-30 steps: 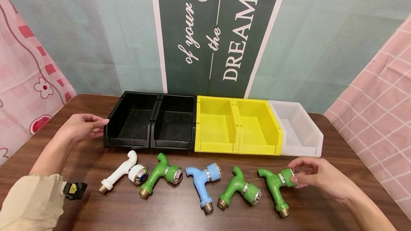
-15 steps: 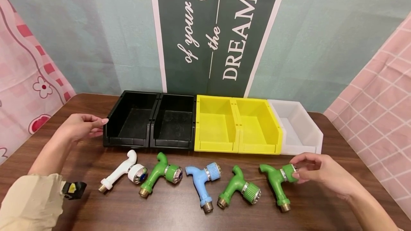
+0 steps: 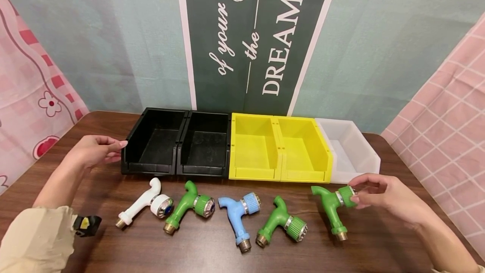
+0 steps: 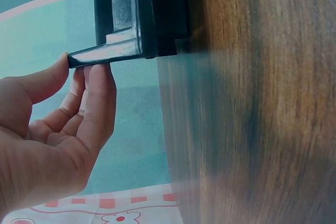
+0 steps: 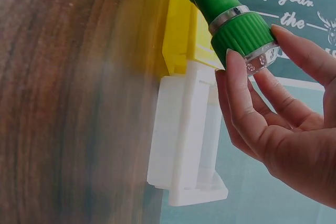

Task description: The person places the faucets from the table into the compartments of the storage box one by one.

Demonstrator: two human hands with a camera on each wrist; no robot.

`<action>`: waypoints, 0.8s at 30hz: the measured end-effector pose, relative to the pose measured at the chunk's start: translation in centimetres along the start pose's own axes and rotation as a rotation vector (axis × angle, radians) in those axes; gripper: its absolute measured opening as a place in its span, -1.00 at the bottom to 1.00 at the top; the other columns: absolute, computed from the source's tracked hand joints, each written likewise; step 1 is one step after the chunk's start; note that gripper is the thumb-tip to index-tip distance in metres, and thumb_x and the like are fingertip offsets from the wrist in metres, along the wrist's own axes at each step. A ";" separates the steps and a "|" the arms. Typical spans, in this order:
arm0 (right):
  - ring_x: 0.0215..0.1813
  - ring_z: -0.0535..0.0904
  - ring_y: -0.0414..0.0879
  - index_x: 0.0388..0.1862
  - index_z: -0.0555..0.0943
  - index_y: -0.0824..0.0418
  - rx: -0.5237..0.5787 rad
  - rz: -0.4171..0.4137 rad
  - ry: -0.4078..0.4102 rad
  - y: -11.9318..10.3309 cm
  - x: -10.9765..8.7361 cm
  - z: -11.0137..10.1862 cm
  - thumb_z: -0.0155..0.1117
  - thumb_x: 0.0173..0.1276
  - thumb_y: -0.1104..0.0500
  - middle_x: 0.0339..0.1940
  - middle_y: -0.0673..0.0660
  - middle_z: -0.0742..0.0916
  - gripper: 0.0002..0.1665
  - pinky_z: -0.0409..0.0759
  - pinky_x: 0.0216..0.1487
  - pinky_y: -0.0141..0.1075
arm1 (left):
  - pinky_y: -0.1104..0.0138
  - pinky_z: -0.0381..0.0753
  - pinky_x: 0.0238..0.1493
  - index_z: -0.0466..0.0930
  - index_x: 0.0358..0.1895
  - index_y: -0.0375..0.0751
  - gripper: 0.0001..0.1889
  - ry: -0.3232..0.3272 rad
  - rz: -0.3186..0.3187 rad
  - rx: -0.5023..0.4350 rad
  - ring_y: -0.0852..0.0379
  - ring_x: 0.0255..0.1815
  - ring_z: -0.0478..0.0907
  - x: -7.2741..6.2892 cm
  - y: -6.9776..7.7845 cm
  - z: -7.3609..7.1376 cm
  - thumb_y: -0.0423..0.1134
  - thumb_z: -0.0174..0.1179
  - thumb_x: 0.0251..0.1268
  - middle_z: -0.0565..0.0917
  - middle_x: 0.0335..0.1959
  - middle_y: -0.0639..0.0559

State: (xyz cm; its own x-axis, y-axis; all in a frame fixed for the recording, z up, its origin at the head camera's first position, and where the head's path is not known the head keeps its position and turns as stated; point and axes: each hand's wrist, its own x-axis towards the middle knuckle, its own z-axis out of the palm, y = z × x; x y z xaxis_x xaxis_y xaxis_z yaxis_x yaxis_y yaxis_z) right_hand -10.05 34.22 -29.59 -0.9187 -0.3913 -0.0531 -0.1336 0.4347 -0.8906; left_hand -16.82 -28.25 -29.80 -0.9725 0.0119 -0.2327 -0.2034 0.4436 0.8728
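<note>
At the far left, my left hand (image 3: pixel 92 151) grips the side of the outermost black bin (image 3: pixel 130 167). In the left wrist view its thumb lies at the rim and its fingers (image 4: pixel 100 95) press the outer wall. My right hand (image 3: pixel 386 199) pinches the ribbed knob of a green faucet (image 3: pixel 331 207), thumb and fingertips around the knob's end. In the right wrist view this faucet hangs in front of the bins, its threaded end out of frame. Left of it on the table lie another green faucet (image 3: pixel 279 220), a blue faucet (image 3: pixel 236 218), a third green faucet (image 3: pixel 185 207) and a white faucet (image 3: pixel 142 205).
A second black bin (image 3: pixel 202 169), two yellow bins (image 3: pixel 254 174) (image 3: pixel 306 176) and a white bin (image 3: pixel 369 151) continue the row at the back of the wooden table (image 3: pixel 197 256). Behind hangs a printed curtain (image 3: pixel 144 54); pink cloths (image 3: pixel 451 108) border both sides.
My right hand has moved slightly right and away from me, carrying the green faucet toward the white bin. The left hand and the other faucets have stayed put.
</note>
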 end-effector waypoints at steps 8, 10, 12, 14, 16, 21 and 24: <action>-0.36 0.63 0.20 -0.09 0.53 0.25 -0.012 0.027 0.063 -0.5 0.0 -0.9 0.17 0.23 0.40 -0.34 0.17 0.70 -0.74 0.64 -0.30 -0.08 | 0.35 0.63 -0.25 0.25 0.03 -0.71 -0.52 -0.003 -0.001 -0.004 0.35 -0.45 0.54 0.0 -0.1 0.0 -0.23 -0.01 0.37 0.57 -0.45 0.13; -0.36 0.64 0.18 -0.09 0.55 0.22 -0.003 0.026 0.074 -0.6 0.0 -1.3 0.17 0.23 0.42 -0.35 0.17 0.71 -0.73 0.64 -0.30 -0.07 | 0.35 0.63 -0.25 0.24 0.04 -0.71 -0.52 -0.003 -0.004 -0.004 0.35 -0.45 0.54 0.0 -0.1 0.0 -0.23 -0.01 0.37 0.57 -0.44 0.14; -0.35 0.64 0.15 -0.10 0.56 0.18 0.022 0.026 0.077 -0.6 0.0 -1.8 0.15 0.22 0.45 -0.35 0.17 0.71 -0.70 0.64 -0.30 -0.08 | 0.35 0.63 -0.25 0.24 0.04 -0.71 -0.51 -0.003 -0.006 -0.002 0.35 -0.45 0.54 0.0 0.0 0.0 -0.22 0.00 0.37 0.57 -0.44 0.13; -0.34 0.65 0.11 -0.10 0.57 0.18 0.046 0.020 0.080 -0.6 0.0 -2.3 0.14 0.22 0.48 -0.35 0.16 0.71 -0.67 0.64 -0.29 -0.10 | 0.35 0.63 -0.26 0.24 0.04 -0.71 -0.51 -0.002 -0.009 0.002 0.35 -0.45 0.54 0.0 0.0 -0.1 -0.22 0.00 0.37 0.57 -0.44 0.13; -0.34 0.65 0.08 -0.11 0.58 0.18 0.062 0.019 0.087 -0.7 0.1 -2.7 0.13 0.21 0.49 -0.35 0.16 0.71 -0.66 0.64 -0.29 -0.12 | 0.35 0.63 -0.26 0.25 0.04 -0.71 -0.51 0.000 -0.011 0.005 0.35 -0.45 0.54 -0.1 0.0 -0.1 -0.21 0.00 0.37 0.56 -0.45 0.13; -0.35 0.65 0.04 -0.10 0.58 0.12 -0.006 0.043 0.127 -0.7 0.2 -3.5 0.14 0.23 0.45 -0.35 0.10 0.72 -0.67 0.64 -0.35 -0.23 | 0.36 0.63 -0.26 0.26 0.03 -0.71 -0.51 0.003 -0.011 0.006 0.34 -0.45 0.54 0.0 0.0 0.0 -0.21 0.00 0.37 0.57 -0.45 0.13; -0.34 0.65 0.03 -0.10 0.58 0.10 0.025 0.036 0.129 -0.7 0.2 -4.0 0.12 0.24 0.46 -0.33 0.09 0.72 -0.65 0.64 -0.34 -0.24 | 0.36 0.63 -0.26 0.27 0.03 -0.70 -0.52 0.005 -0.011 0.001 0.34 -0.45 0.54 0.0 0.0 0.0 -0.21 0.01 0.36 0.56 -0.44 0.13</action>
State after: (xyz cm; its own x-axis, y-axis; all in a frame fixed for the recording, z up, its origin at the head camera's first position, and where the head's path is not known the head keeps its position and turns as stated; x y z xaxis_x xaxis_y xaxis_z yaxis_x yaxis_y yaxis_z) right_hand -11.67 37.11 -27.18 -0.9631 -0.2676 -0.0277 -0.0924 0.4257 -0.9001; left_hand -16.79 -28.27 -29.81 -0.9708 0.0029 -0.2400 -0.2137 0.4447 0.8698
